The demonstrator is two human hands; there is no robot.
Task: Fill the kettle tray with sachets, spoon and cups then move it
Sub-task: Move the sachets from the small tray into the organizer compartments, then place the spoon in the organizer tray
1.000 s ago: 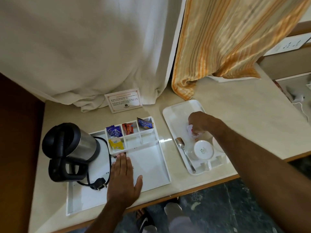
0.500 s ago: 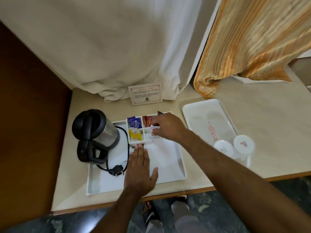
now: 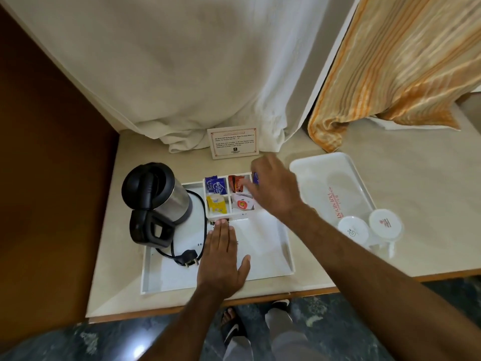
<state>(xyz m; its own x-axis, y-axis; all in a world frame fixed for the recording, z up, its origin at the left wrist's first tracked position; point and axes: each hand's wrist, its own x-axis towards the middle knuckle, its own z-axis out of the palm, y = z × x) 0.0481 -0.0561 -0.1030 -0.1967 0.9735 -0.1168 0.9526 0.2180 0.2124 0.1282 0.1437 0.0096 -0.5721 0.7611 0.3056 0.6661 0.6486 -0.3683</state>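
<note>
The white kettle tray (image 3: 268, 259) lies at the counter's front with a black and steel kettle (image 3: 156, 201) on its left part. Its small back compartments hold a blue sachet (image 3: 215, 185), a red sachet (image 3: 236, 184), a yellow sachet (image 3: 216, 203) and a white sachet with a red mark (image 3: 242, 204). My left hand (image 3: 223, 259) lies flat and open on the tray floor. My right hand (image 3: 273, 188) hovers over the right compartments, blurred, fingers loose, and nothing shows in it. Two white cups (image 3: 353, 230) (image 3: 385, 223) stand upside down on the second white tray (image 3: 322, 175) at the right. No spoon shows.
The kettle's black cord and plug (image 3: 188, 260) lie on the tray floor beside my left hand. A printed card (image 3: 233, 142) stands against the white curtain (image 3: 182, 74) behind the tray. An orange striped curtain (image 3: 390, 63) hangs over the counter's back right. My feet are below the counter edge.
My right hand went from the right tray to the compartments, where a white sachet with a red mark now lies; the hand is drawing back. The camera swung left. The left hand stayed flat.
</note>
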